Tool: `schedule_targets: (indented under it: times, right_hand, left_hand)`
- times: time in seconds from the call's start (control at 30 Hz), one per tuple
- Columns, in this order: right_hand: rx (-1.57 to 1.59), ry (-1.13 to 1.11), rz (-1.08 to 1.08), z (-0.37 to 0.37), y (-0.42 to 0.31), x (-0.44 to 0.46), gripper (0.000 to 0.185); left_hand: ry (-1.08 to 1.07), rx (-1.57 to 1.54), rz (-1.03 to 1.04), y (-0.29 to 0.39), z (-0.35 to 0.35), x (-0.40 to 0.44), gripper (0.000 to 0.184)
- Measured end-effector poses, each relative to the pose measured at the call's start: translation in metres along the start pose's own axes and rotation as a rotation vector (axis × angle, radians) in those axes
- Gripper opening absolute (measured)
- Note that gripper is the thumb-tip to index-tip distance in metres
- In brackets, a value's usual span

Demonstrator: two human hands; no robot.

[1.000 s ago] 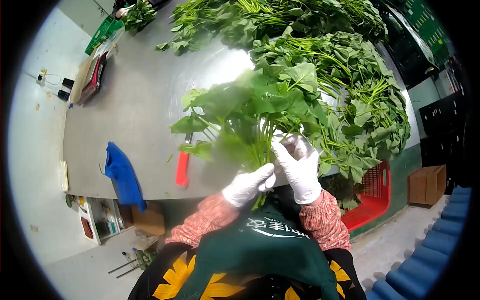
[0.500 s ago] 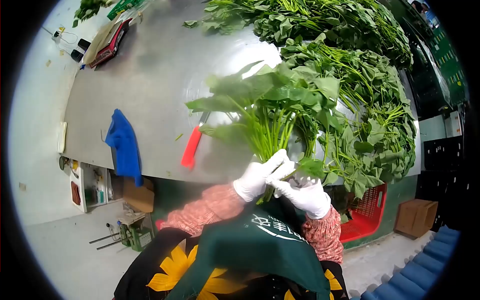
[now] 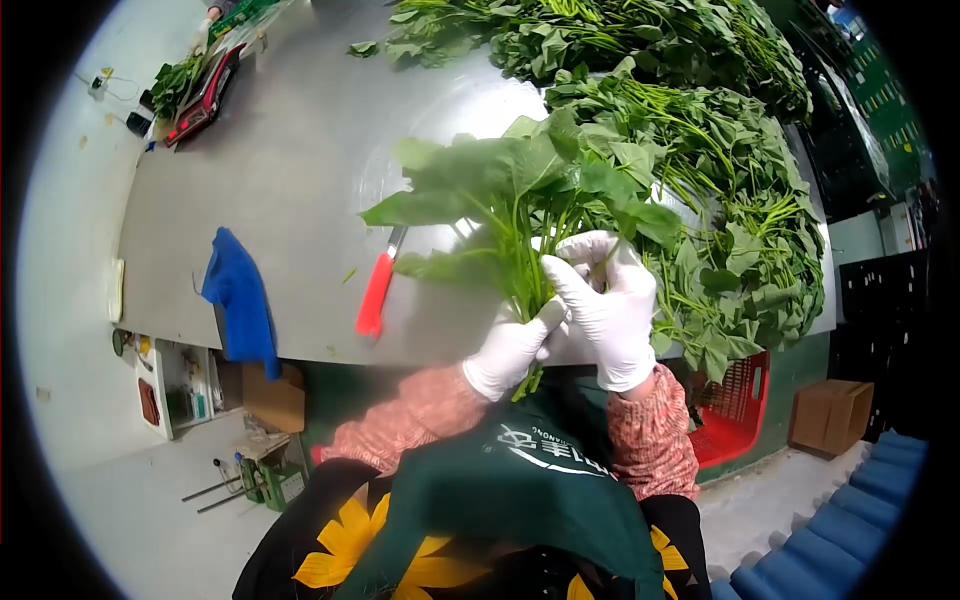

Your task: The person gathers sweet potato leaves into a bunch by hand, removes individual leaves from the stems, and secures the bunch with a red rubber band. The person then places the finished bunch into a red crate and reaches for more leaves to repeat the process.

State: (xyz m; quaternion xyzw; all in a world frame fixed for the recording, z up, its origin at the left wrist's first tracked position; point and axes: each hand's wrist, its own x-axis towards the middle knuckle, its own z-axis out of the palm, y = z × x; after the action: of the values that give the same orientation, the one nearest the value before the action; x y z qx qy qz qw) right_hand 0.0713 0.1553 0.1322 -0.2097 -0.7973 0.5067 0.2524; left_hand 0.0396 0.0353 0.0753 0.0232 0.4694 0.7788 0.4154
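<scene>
Low on its stems, a bunch of leafy greens (image 3: 525, 215) is gripped by my gloved left hand (image 3: 515, 350), with the cut stem ends poking out below the fist. My gloved right hand (image 3: 615, 315) is higher up, its thumb and fingers curled together against the right side of the stems, pinching some of them. Left of the bunch, a knife (image 3: 374, 295) with a red handle lies on the metal table, its blade partly behind leaves. A large pile of the same greens (image 3: 740, 200) spreads along the table's right side.
A blue cloth (image 3: 238, 295) hangs over the table's (image 3: 300, 200) front edge. At far left stands a scale (image 3: 208, 100) with greens on it, and another person's hand (image 3: 203, 35) is beyond. A red crate (image 3: 735, 415) and a cardboard box (image 3: 830, 415) sit below at right.
My right hand has moved up from the stem ends to the middle of the stems. A bunch of greens now rests on the scale, and another person's hand has appeared behind it.
</scene>
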Motion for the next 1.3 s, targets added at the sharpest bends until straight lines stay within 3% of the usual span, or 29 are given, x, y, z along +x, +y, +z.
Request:
schedule_targets:
  times: [0.07,0.1,0.27,0.33,0.43,0.47,0.5,0.57,0.6,0.63,0.7,0.77,0.8,0.9,0.97,1.07,1.1,1.13,1.2,1.3]
  right_hand:
    - [0.018,0.05,-0.013,0.007,-0.001,0.005,0.019]
    - [0.101,0.088,-0.078,0.011,0.009,0.007,0.016]
    - [0.136,0.058,0.015,0.0,-0.004,0.004,0.013]
    - [0.193,0.028,0.016,-0.007,-0.007,0.002,0.011]
    - [0.404,0.038,0.019,-0.008,-0.011,-0.001,0.01]
    - [0.339,0.062,0.004,-0.006,0.002,-0.003,0.011]
    - [0.532,0.077,0.147,-0.009,-0.007,-0.004,0.014]
    - [0.312,0.237,-0.098,-0.009,0.011,-0.006,0.022]
    - [0.361,0.273,-0.161,-0.013,-0.001,-0.003,0.03]
    - [0.419,0.26,-0.102,-0.018,-0.005,-0.001,0.041]
    - [0.226,0.275,-0.135,-0.029,-0.024,0.008,0.05]
    - [-0.133,0.232,-0.328,-0.04,-0.028,0.018,0.053]
    - [-0.18,0.317,-0.514,-0.036,-0.015,0.027,0.046]
    - [-0.234,0.378,-0.536,-0.043,-0.013,0.018,0.039]
    - [-0.241,0.388,-0.669,-0.04,-0.018,0.013,0.034]
    - [-0.061,0.172,-0.657,-0.029,0.003,-0.003,0.022]
    - [-0.054,0.136,-0.602,-0.027,0.003,-0.008,0.027]
    - [-0.049,0.102,-0.546,-0.024,0.003,-0.013,0.032]
    - [-0.118,0.08,-0.718,-0.023,0.011,-0.012,0.037]
    - [0.084,-0.075,-0.621,-0.024,0.015,-0.009,0.034]
  left_hand:
    - [0.078,-0.008,0.025,0.006,0.013,-0.005,0.019]
    - [0.036,0.033,0.015,0.004,0.009,-0.004,0.021]
    - [-0.158,0.108,0.075,-0.007,-0.015,-0.001,0.038]
    - [-0.085,0.043,-0.052,0.004,-0.007,-0.004,0.049]
    - [-0.026,0.101,-0.092,0.009,-0.008,-0.005,0.045]
    - [-0.019,0.081,-0.08,0.012,-0.005,-0.006,0.04]
    - [-0.032,0.059,-0.063,0.011,-0.006,-0.004,0.038]
    - [-0.06,0.014,-0.029,0.005,-0.01,-0.002,0.034]
    - [-0.119,-0.012,0.007,0.005,-0.012,-0.001,0.03]
    - [-0.116,-0.022,-0.008,0.004,-0.012,-0.002,0.029]
    - [-0.117,-0.039,-0.041,0.003,-0.01,-0.001,0.029]
    - [-0.119,-0.02,-0.065,0.006,-0.005,-0.004,0.03]
    - [-0.125,-0.035,-0.058,0.003,-0.005,-0.003,0.03]
    - [-0.074,0.002,-0.002,-0.001,-0.003,-0.001,0.03]
    - [0.007,-0.052,0.017,-0.01,-0.008,0.004,0.03]
    - [0.126,-0.088,-0.043,0.007,0.007,0.0,0.027]
    - [0.168,-0.128,-0.071,0.012,0.013,-0.002,0.026]
    - [0.104,-0.135,-0.012,0.007,0.008,-0.001,0.026]
    - [0.06,-0.08,0.008,-0.005,-0.005,0.003,0.026]
    - [0.052,-0.098,0.088,-0.011,-0.003,0.001,0.024]
